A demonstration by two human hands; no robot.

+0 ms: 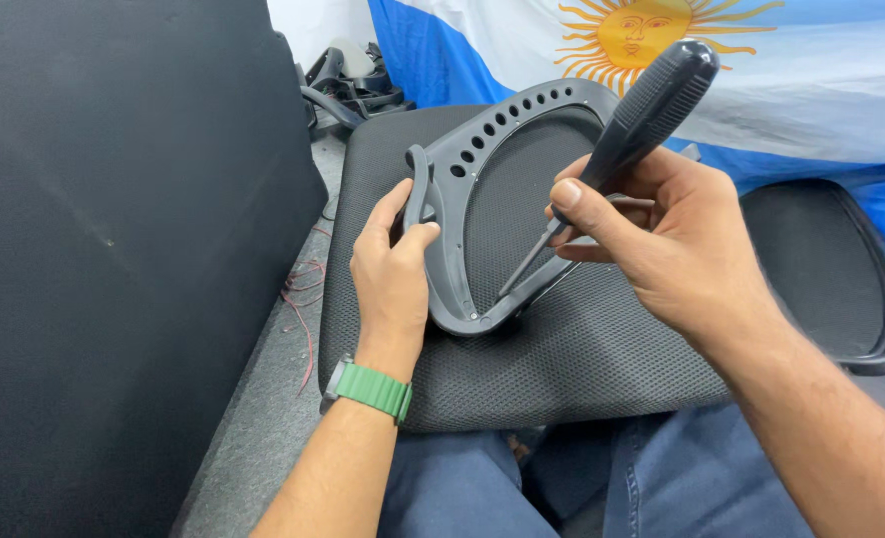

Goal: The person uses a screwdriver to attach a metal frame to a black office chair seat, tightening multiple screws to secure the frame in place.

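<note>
A blue-and-white flag with a yellow sun (761, 70) hangs behind a cluttered workspace, where we look down on a dark mesh seat cushion (562, 359) resting across a person's lap in blue jeans (562, 488). On the cushion lies a grey plastic frame (459, 249), a curved loop with a row of round holes along its upper arc, its narrow end pointing toward the person.

We see the left hand (393, 269), a green watch band (371, 387) at the wrist, closed around the frame's left rim, the thumb pressed on its outer face and the fingers curled behind a raised lip. The right hand (662, 239) is clamped on a screwdriver (617, 139) with a thick black handle, thumb and forefinger pinching it just below the grip. The handle tilts up and to the right; the thin metal shaft slants down and left inside the loop, its tip close to the frame's lower inner edge, though we cannot tell whether it touches.

At left a large black fabric panel (114, 249) stands upright beside a strip of grey floor (263, 418), where thin red wires (303, 289) trail. A second dark mesh cushion (831, 269) lies to the right, and black plastic parts (353, 85) are heaped in the background.
</note>
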